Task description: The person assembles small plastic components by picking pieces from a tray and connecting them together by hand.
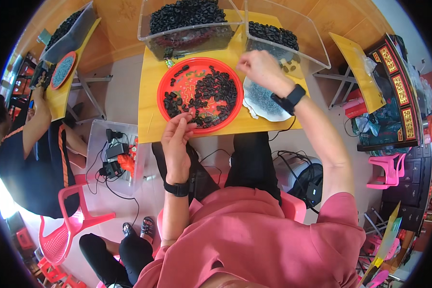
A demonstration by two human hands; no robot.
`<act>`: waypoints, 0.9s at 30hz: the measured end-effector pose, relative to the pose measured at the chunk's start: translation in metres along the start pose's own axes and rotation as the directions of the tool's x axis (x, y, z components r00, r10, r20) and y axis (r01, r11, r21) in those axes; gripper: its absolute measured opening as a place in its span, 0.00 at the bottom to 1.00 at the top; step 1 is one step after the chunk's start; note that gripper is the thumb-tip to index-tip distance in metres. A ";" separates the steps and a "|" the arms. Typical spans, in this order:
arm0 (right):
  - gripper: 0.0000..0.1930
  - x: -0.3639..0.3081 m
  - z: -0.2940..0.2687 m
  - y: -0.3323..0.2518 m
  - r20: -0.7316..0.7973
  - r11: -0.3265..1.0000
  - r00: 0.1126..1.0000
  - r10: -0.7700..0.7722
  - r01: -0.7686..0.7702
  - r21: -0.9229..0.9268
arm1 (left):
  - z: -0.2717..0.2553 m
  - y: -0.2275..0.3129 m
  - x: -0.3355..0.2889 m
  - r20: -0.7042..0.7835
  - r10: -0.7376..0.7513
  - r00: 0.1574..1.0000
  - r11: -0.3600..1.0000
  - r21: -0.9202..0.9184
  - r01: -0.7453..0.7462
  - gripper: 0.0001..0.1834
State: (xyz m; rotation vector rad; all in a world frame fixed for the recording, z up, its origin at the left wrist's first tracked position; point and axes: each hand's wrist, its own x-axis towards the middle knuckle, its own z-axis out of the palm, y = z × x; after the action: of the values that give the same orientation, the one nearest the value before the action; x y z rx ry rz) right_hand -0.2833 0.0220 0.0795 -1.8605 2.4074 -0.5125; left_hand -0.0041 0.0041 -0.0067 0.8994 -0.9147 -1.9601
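A round red tray [164, 103] with small black parts [216, 91] scattered over it lies on the yellow table [149, 129] in front of me. At its near rim is my left hand [177, 139], thumb and fingertips pinched together; whatever they hold is too small to make out. My right hand [264, 69] is raised between the tray and the right-hand clear bin, its fingers curled closed, their contents hidden. Below my right wrist sits a white dish [269, 115] of small grey-blue pieces [259, 96], partly covered by the wrist and its black band.
Two clear plastic bins [192, 45] [317, 53] with black parts stand along the table's far side. On the left, another person [33, 158] works at a second table with a red tray [64, 71]. A clear box [96, 163] of cables stands beside my left leg.
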 end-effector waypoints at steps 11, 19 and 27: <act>0.12 -0.005 0.061 -0.033 0.297 0.983 0.938 -0.181 0.163 0.083 | -0.002 0.005 0.003 -0.087 0.029 0.996 0.999 -0.020 -0.031 0.11; 0.12 -0.004 0.075 -0.031 0.321 0.987 0.933 -0.160 0.155 0.042 | -0.003 0.003 0.003 -0.083 0.036 0.996 0.999 -0.012 -0.037 0.11; 0.13 -0.005 0.065 -0.035 0.249 0.981 0.953 -0.174 0.147 0.123 | -0.004 0.000 0.003 -0.066 0.046 0.997 0.999 -0.012 -0.047 0.11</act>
State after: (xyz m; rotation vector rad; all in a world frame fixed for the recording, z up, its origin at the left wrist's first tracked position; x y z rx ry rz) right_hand -0.2333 0.0046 0.0281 -1.9518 2.0384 -0.3680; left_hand -0.0020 -0.0002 -0.0094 0.9215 -0.8760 -1.8845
